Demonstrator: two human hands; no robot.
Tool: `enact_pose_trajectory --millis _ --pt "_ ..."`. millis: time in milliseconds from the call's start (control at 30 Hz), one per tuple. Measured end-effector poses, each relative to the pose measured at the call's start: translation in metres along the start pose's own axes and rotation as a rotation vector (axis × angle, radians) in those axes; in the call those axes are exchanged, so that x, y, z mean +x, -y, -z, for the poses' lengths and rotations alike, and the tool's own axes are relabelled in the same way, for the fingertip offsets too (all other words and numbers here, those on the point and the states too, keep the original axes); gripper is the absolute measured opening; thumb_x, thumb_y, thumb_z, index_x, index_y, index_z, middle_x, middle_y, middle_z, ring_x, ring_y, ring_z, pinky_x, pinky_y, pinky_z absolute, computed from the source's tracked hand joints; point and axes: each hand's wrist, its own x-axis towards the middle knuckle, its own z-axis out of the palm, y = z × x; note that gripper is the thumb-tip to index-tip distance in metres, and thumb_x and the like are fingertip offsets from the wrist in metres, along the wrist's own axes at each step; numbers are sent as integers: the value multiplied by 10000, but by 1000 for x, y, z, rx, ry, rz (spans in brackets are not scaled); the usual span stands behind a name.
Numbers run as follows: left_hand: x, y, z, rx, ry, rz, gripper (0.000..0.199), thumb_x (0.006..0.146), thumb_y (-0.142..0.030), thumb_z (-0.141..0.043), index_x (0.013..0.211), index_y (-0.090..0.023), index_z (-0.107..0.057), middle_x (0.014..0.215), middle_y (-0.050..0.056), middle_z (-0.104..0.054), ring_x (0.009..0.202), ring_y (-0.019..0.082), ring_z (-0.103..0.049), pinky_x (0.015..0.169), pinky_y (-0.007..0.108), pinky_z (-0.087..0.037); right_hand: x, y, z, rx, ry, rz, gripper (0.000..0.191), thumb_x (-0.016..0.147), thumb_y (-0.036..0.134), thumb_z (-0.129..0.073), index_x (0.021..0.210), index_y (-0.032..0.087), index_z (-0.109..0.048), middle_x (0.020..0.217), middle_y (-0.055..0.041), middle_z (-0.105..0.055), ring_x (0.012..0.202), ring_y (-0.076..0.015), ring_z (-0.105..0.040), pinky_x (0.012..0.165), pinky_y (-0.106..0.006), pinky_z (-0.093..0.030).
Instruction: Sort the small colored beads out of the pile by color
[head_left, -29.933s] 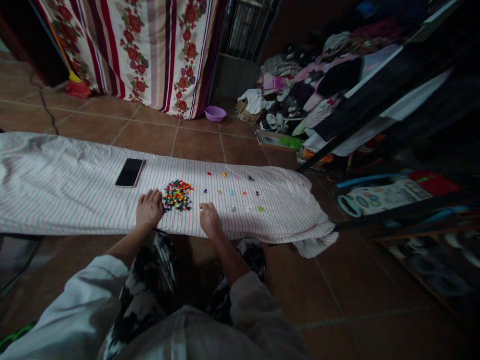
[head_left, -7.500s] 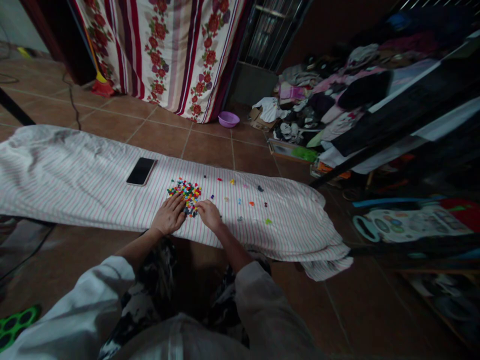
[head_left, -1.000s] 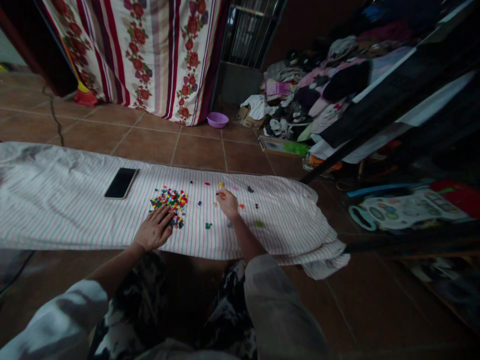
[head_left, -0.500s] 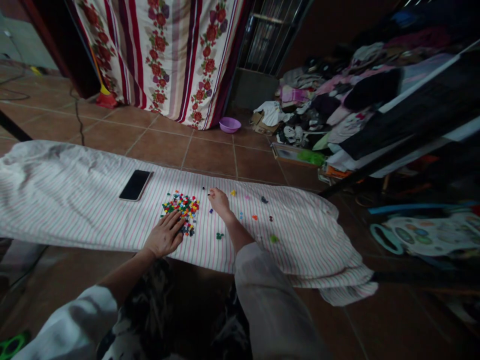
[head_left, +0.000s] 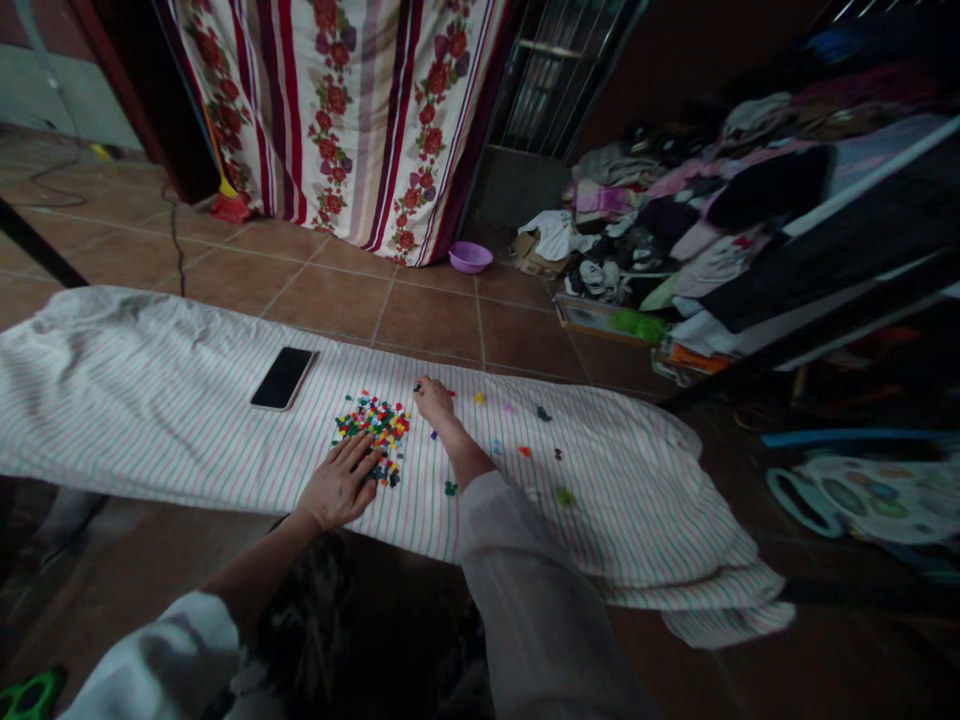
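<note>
A mixed pile of small colourful pieces [head_left: 384, 418] lies on the striped cloth [head_left: 195, 420]. My left hand [head_left: 341, 482] rests palm down with fingers spread over the pile's near left edge. Just right of the pile, my right hand [head_left: 435, 400] is pinched at a small black piece [head_left: 418, 388] on the cloth. Small groups sorted by colour lie farther right: yellow [head_left: 480, 398], dark grey [head_left: 544, 413], orange [head_left: 524, 452], brown [head_left: 558, 454] and light green [head_left: 565, 497]. A dark green group [head_left: 450, 488] sits nearer me, below my right hand.
A phone [head_left: 283, 378] lies on the cloth left of the pile. Beyond the cloth, a purple basin [head_left: 470, 257] stands on the tiled floor by a floral curtain [head_left: 337, 120]. Heaped clothes [head_left: 675, 190] and a dark metal bar [head_left: 810, 335] are at the right.
The whole view has shifted slightly, so the cloth and objects appear farther right and lower. My right hand has moved a little left toward the pile, at the black piece.
</note>
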Motion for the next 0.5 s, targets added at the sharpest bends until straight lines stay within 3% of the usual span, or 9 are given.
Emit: enact_pose_trajectory --millis 500 --pt "0 -1 0 22 7 -7 496 900 -350 -441 1350 -158 -521 1464 152 -456 1411 292 -347 1140 489 -338 0 -9 -5 37 -39 23 304 864 209 -531 1142 262 -639 1087 -49 -663 1031 -180 -594 861 -267 -431"
